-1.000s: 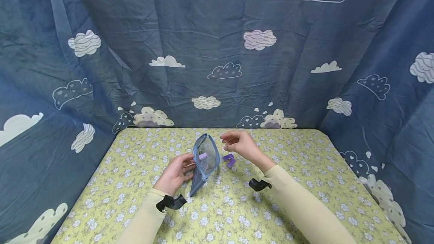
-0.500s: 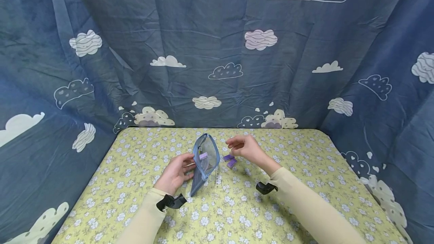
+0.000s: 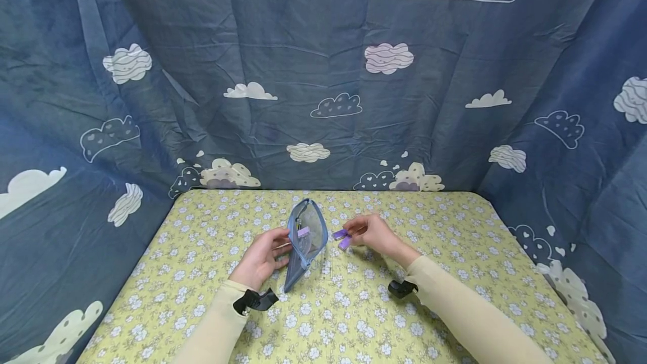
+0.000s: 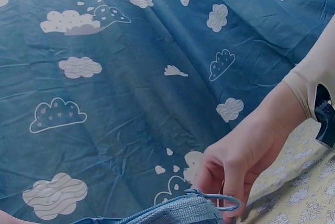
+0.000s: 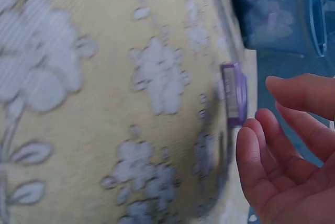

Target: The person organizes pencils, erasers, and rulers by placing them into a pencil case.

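Note:
A translucent blue zip pouch (image 3: 313,235) stands tilted with its mouth gaping. My left hand (image 3: 262,257) grips its left side, the thumb at the rim. Inside lie a light purple block (image 3: 303,232) and a thin dark-and-yellow item (image 3: 298,223). To the right of the pouch, two small purple blocks lie close together, the far block (image 3: 340,235) and the near block (image 3: 345,243). My right hand (image 3: 371,235) reaches over them, fingers loosely bent. In the right wrist view its fingertips are right beside a purple block with a pale label (image 5: 234,93), with nothing pinched.
A yellow flowered cloth (image 3: 202,274) covers the table. Dark blue curtains with clouds (image 3: 283,128) hang behind it and along both sides. A black strap (image 3: 401,288) sits on the right wrist, and another black strap (image 3: 255,300) on the left.
My right hand has moved away from the pouch mouth, to the right and nearer, down to the two purple blocks. The left hand and the pouch have stayed in place.

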### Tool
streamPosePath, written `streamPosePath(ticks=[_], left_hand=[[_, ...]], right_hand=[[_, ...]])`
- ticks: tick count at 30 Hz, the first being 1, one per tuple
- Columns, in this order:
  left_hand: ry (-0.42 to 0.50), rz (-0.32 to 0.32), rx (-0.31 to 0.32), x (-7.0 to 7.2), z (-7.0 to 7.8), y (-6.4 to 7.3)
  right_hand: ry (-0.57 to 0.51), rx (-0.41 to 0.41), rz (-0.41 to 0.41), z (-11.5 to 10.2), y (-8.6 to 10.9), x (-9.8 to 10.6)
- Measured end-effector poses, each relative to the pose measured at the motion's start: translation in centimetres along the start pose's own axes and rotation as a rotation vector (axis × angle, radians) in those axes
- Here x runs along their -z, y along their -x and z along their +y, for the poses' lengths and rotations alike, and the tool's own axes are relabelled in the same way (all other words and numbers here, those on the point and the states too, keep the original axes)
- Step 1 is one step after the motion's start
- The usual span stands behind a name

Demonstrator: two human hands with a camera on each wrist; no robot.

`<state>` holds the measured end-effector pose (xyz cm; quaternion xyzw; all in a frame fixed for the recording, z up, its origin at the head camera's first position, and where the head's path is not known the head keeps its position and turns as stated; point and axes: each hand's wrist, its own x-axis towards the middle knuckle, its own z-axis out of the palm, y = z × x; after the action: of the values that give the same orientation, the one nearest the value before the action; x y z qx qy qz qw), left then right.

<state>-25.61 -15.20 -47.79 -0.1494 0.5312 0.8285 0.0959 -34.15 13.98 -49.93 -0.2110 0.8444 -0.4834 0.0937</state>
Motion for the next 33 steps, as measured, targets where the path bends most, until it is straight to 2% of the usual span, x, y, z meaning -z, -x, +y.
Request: streamPosePath(ticks=[9, 21, 28, 33], left_hand=[[-0.004, -0.001, 0.003, 0.0, -0.1, -0.1], [-0.003, 0.010, 0.004, 0.1, -0.1, -0.2], [-0.009, 0.001, 0.001, 0.1, -0.1, 0.0], [-0.009, -0.008, -0.008, 0.1, -0.2, 0.1]], right_hand=[[0.027, -0.013, 0.010, 1.4, 0.2, -0.2], [0.096, 0.005, -0.006, 1.9, 0.0, -0.4], [0.107, 0.027, -0.053, 2.0, 0.2, -0.3], [0.099, 0.007, -0.084, 2.2, 0.3, -0.2]])
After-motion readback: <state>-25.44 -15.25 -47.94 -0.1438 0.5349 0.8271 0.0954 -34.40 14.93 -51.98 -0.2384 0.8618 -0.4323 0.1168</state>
